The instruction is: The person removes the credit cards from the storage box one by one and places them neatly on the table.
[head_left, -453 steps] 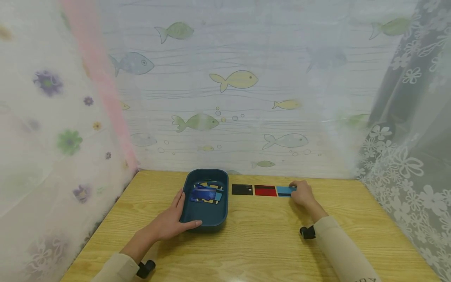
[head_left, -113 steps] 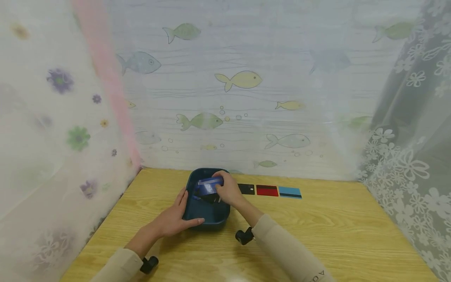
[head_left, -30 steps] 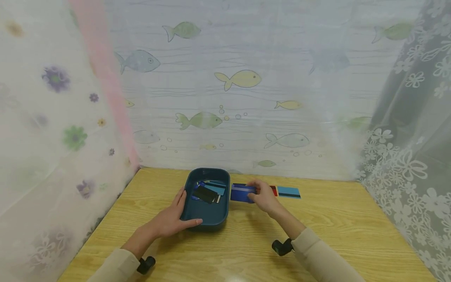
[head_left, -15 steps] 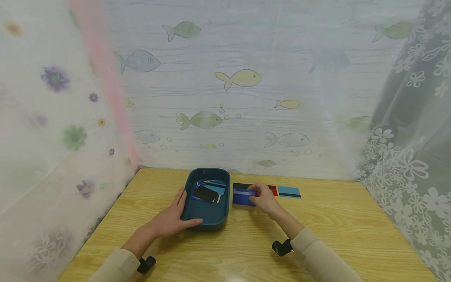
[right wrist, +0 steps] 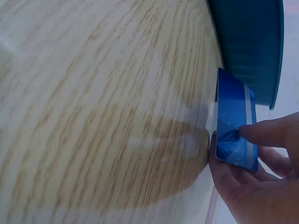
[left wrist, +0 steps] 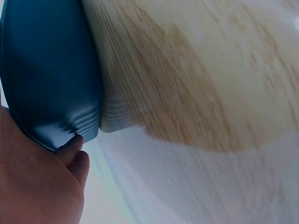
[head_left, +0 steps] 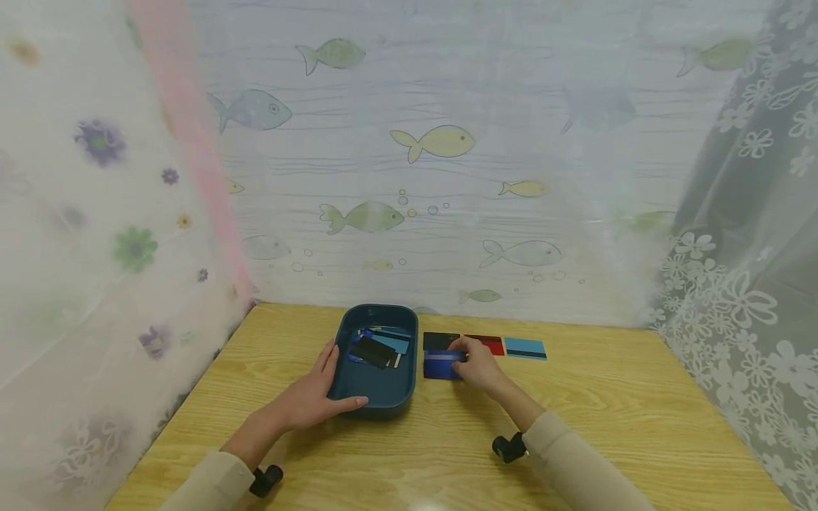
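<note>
A dark teal plastic box (head_left: 380, 389) stands left of centre on the table. My left hand (head_left: 300, 403) rests against its near left corner, fingers along the left side and thumb at the near rim. Inside lie loose cards, among them a black card (head_left: 373, 352) and a light blue card (head_left: 397, 343). Just right of the box, my right hand (head_left: 482, 367) pinches a blue card (right wrist: 231, 123) with a pale stripe by its right end. It is close to the tabletop, in front of a black card (head_left: 441, 341) and a red card (head_left: 492, 345).
A light blue card (head_left: 525, 348) with a dark stripe ends the row on the right. The wooden table (head_left: 447, 447) meets a fish-patterned curtain (head_left: 441, 213) at the back, with flowered curtains on both sides.
My right hand has carried the blue card out of the box to its right, then shifted it slightly nearer, uncovering more of the black card behind. The left hand stays at the box.
</note>
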A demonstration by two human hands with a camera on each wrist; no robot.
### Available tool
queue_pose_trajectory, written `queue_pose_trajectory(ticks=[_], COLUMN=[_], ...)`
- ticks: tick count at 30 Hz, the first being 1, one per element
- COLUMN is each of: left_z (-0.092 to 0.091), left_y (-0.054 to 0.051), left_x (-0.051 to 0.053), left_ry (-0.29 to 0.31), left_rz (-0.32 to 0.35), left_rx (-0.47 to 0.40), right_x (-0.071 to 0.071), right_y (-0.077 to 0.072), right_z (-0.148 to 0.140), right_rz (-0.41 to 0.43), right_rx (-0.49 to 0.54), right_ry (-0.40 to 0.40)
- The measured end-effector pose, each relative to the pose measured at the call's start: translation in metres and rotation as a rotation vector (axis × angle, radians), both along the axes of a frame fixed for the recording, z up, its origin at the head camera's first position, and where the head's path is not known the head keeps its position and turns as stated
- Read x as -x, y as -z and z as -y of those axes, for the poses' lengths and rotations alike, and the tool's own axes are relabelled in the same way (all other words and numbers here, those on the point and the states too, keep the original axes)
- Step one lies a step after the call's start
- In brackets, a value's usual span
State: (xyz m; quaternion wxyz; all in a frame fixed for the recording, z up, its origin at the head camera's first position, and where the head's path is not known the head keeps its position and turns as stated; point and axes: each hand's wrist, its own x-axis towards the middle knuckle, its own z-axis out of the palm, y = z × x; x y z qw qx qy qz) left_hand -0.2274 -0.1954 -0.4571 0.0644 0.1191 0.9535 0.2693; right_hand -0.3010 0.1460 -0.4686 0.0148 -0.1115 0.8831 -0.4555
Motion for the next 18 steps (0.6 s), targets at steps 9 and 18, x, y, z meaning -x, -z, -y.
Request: queue_pose_trajectory(ticks=[9,18], left_z=[-0.0003,-0.0008], left_y=[0.0009,0.003], left_x=[0.0,0.001], left_ry=[-0.003,-0.008], left_rz=[0.002,-0.003], left_rx=[0.008,0.011], right_x=[0.0004,0.0021], right_y=[-0.0006,0.0013], right_z=[0.0007,0.0008], right_rz=[-0.093,-0.078], right_rx=[-0.138,-0.174], right_ry=[-0.035,-0.049])
